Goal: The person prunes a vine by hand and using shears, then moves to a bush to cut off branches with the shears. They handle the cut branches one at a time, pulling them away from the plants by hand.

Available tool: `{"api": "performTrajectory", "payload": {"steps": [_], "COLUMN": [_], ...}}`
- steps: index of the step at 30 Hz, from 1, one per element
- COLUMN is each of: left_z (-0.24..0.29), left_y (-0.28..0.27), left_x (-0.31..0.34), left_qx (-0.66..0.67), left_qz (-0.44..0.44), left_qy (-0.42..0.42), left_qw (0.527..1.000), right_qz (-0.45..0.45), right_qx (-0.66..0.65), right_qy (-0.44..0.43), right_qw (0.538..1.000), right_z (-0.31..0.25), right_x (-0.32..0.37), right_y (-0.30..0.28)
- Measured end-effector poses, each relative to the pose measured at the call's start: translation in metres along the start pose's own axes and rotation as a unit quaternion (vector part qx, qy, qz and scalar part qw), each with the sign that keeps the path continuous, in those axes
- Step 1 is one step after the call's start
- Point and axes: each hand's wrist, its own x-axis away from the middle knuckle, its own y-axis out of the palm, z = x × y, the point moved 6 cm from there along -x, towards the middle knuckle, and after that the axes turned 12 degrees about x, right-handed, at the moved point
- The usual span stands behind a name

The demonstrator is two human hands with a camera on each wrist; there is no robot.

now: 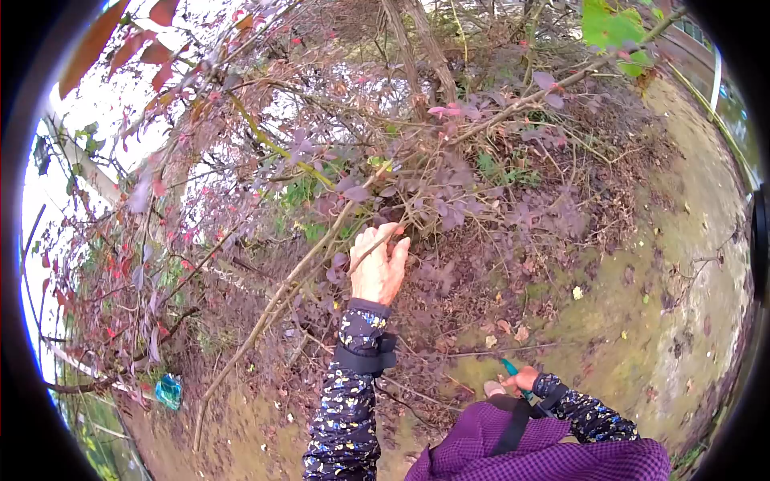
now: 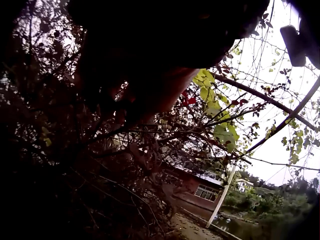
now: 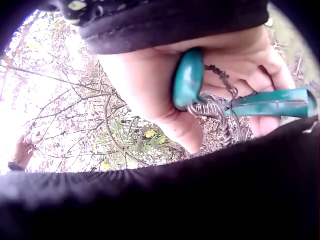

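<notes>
Head view: branches (image 1: 321, 244) crowd left hand (image 1: 378, 276), grip unclear; right hand (image 1: 526, 378) clasps green-handled shears (image 3: 187, 82); ground (image 1: 686, 240) beyond bush (image 1: 513, 210) edge.

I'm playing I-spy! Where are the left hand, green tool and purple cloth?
Left hand (image 1: 375, 279): head view, back of hand.
Green tool (image 3: 188, 82): right wrist view, one handle.
Purple cloth (image 1: 469, 441): head view, checked fabric.

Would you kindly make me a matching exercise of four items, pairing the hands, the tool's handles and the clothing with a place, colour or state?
1. Left hand
2. Right hand
3. Tool handles
4. Checked garment

A. green
B. holding the tool
C. purple
D. up among the branches

Pairs: 1-D, 2-B, 3-A, 4-C
</notes>
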Motion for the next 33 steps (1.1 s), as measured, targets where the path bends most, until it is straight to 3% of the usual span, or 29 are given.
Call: {"api": "performTrajectory", "payload": {"steps": [1, 3, 6, 9, 11, 12, 13, 15, 17, 19, 20, 21, 23, 27, 29, 33], "left_z": [-0.007, -0.022, -0.041, -0.053, -0.058, -0.074, -0.061, -0.066, -0.072, -0.064, -0.040, -0.037, -0.002, 0.012, 0.011, 0.017], "left_y": [-0.006, -0.024, -0.060, -0.088, -0.099, -0.100, -0.105, -0.112, -0.114, -0.105, -0.104, -0.097, -0.087, -0.074, -0.072, -0.059], "left_x": [0.002, 0.017, 0.062, 0.116, 0.162, 0.192, 0.202, 0.243, 0.280, 0.304, 0.296, 0.308, 0.289, 0.287, 0.289, 0.279], "left_qx": [0.018, 0.083, 0.084, 0.064, 0.075, 0.229, 0.172, 0.147, 0.142, 0.196, 0.186, 0.165, 0.168, 0.126, 0.116, 0.159], "left_qz": [0.000, 0.087, 0.161, 0.182, 0.223, 0.282, 0.221, 0.269, 0.278, 0.268, 0.205, 0.189, 0.094, 0.051, 0.033, -0.006], "left_qy": [-0.044, -0.120, -0.140, -0.210, -0.180, -0.241, -0.270, -0.238, -0.268, -0.386, -0.254, -0.302, -0.272, -0.240, -0.240, -0.262], "left_qw": [0.999, 0.985, 0.973, 0.958, 0.955, 0.900, 0.921, 0.922, 0.911, 0.860, 0.927, 0.920, 0.943, 0.961, 0.963, 0.952], "right_qz": [0.002, 0.006, -0.008, -0.015, -0.019, -0.023, -0.016, -0.016, 0.012, -0.010, -0.006, -0.001, -0.004, 0.011, 0.016, 0.037], "right_qx": [0.003, 0.043, 0.084, 0.097, 0.102, 0.107, 0.079, 0.057, 0.075, 0.071, 0.081, 0.090, 0.086, 0.110, 0.188, 0.137], "right_qy": [0.001, -0.018, -0.027, -0.038, -0.069, -0.070, -0.047, -0.023, -0.027, -0.016, -0.027, -0.039, -0.047, -0.047, -0.093, -0.038], "right_qw": [1.000, 0.999, 0.996, 0.994, 0.992, 0.992, 0.996, 0.998, 0.997, 0.997, 0.996, 0.995, 0.995, 0.993, 0.978, 0.989], "right_z": [-0.004, -0.016, -0.016, -0.013, -0.016, -0.015, -0.011, -0.009, -0.025, -0.033, -0.039, -0.043, -0.048, -0.050, -0.062, -0.035], "right_x": [0.000, 0.000, 0.005, 0.006, 0.005, 0.000, -0.006, -0.008, 0.000, 0.005, 0.006, 0.007, 0.010, 0.014, 0.027, 0.023], "right_y": [-0.004, -0.005, 0.001, 0.003, 0.006, 0.008, 0.010, 0.015, 0.013, 0.017, 0.018, 0.020, 0.024, 0.019, 0.016, 0.005]}}
